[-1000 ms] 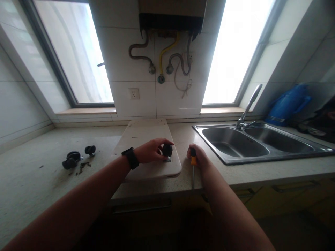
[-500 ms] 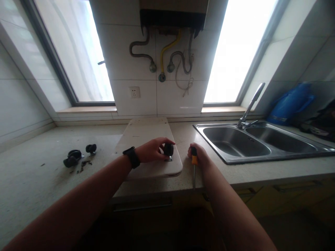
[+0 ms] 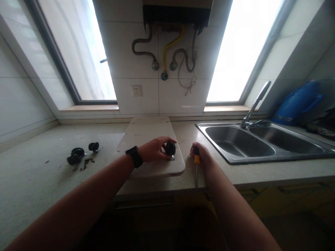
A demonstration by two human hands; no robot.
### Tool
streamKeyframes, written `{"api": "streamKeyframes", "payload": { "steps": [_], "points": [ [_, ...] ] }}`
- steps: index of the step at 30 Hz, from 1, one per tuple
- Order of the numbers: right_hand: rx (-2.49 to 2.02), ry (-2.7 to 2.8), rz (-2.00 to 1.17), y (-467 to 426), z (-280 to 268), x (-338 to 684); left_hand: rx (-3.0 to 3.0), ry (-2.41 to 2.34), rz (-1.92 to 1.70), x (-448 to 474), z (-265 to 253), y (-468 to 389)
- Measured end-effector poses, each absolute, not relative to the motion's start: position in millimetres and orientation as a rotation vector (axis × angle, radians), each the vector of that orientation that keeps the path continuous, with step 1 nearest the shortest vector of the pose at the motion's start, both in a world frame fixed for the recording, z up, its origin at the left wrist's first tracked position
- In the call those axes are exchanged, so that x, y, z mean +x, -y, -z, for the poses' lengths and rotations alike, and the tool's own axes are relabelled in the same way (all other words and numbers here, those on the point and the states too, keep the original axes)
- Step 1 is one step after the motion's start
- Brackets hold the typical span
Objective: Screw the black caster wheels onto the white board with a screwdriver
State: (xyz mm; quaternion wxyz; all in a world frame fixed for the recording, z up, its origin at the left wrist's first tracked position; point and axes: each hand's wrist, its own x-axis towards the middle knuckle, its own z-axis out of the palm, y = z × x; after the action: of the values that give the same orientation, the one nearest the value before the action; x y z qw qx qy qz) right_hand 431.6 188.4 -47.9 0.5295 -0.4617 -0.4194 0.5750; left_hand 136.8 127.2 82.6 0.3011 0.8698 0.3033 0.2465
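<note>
Both grips occupied; at left, loose casters (image 3: 74,159) on counter (image 3: 34,167), beside apparent screws (image 3: 89,161); left hand (image 3: 154,150), part-curled, pinches held caster (image 3: 171,149) at near-right corner of board (image 3: 149,127); right hand (image 3: 201,155) fisted round screwdriver (image 3: 196,159), apart from board; holds unchanged, only view shifted; suggests pause at caster.

There are probably four black casters (image 3: 171,149) in this dim light, one screwdriver (image 3: 197,159), one white board (image 3: 151,129), one sink (image 3: 277,159) with two basins (image 3: 238,141), one faucet (image 3: 257,103) and two windows (image 3: 243,52).
</note>
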Motion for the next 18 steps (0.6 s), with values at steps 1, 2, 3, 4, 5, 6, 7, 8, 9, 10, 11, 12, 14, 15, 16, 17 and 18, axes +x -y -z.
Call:
{"api": "streamKeyframes", "payload": {
  "steps": [1, 2, 3, 4, 5, 6, 7, 8, 9, 10, 11, 12, 14, 15, 16, 17, 18],
  "points": [
    [-1.105, 1.0, -1.373, -188.2, 47.6, 431.6, 2.314, -0.802, -0.651, 135.7, -83.9, -127.1],
    [-1.107, 0.997, -1.372, -188.0, 47.1, 431.5, 2.328, -0.797, -0.647, 134.1, -85.8, -126.4],
    [-1.11, 0.994, -1.371, -187.6, 46.6, 431.5, 2.352, -0.794, -0.647, 132.1, -88.3, -124.9],
    [-1.111, 0.991, -1.37, -187.1, 46.0, 431.4, 2.386, -0.801, -0.654, 129.6, -91.1, -122.5],
    [-1.112, 0.988, -1.37, -186.4, 45.3, 431.4, 2.427, -0.815, -0.672, 126.8, -94.0, -119.0],
    [-1.111, 0.987, -1.37, -185.6, 44.7, 431.3, 2.47, -0.842, -0.702, 123.8, -96.7, -114.2],
    [-1.108, 0.987, -1.371, -184.7, 44.0, 431.1, 2.514, -0.878, -0.741, 120.8, -98.8, -108.3],
    [-1.104, 0.988, -1.373, -183.8, 43.3, 430.6, 2.555, -0.918, -0.779, 117.7, -100.2, -101.3],
    [-1.098, 0.99, -1.374, -182.8, 42.6, 430.0, 2.591, -0.959, -0.796, 114.8, -100.5, -93.5],
    [-1.09, 0.989, -1.375, -181.7, 41.8, 429.0, 2.627, -1.001, -0.787, 112.2, -99.7, -85.2],
    [-1.08, 0.988, -1.379, -180.4, 40.6, 427.7, 2.658, -1.044, -0.761, 109.7, -97.9, -76.9],
    [-1.066, 0.987, -1.384, -178.8, 39.1, 426.1, 2.675, -1.092, -0.739, 107.4, -95.0, -69.0],
    [-1.026, 0.986, -1.399, -174.1, 34.4, 422.4, 2.69, -1.176, -0.655, 103.3, -87.0, -55.7],
    [-0.998, 0.989, -1.406, -170.8, 31.2, 420.4, 2.694, -1.208, -0.617, 101.6, -82.3, -50.8],
    [-0.968, 0.993, -1.413, -166.7, 27.5, 418.5, 2.693, -1.243, -0.58, 100.0, -77.3, -47.2],
    [-0.935, 0.998, -1.415, -161.7, 23.5, 416.7, 2.697, -1.266, -0.567, 98.8, -72.3, -44.8],
    [-0.903, 1.002, -1.411, -155.7, 19.3, 415.0, 2.704, -1.289, -0.559, 98.0, -67.6, -43.4]
  ]
}}
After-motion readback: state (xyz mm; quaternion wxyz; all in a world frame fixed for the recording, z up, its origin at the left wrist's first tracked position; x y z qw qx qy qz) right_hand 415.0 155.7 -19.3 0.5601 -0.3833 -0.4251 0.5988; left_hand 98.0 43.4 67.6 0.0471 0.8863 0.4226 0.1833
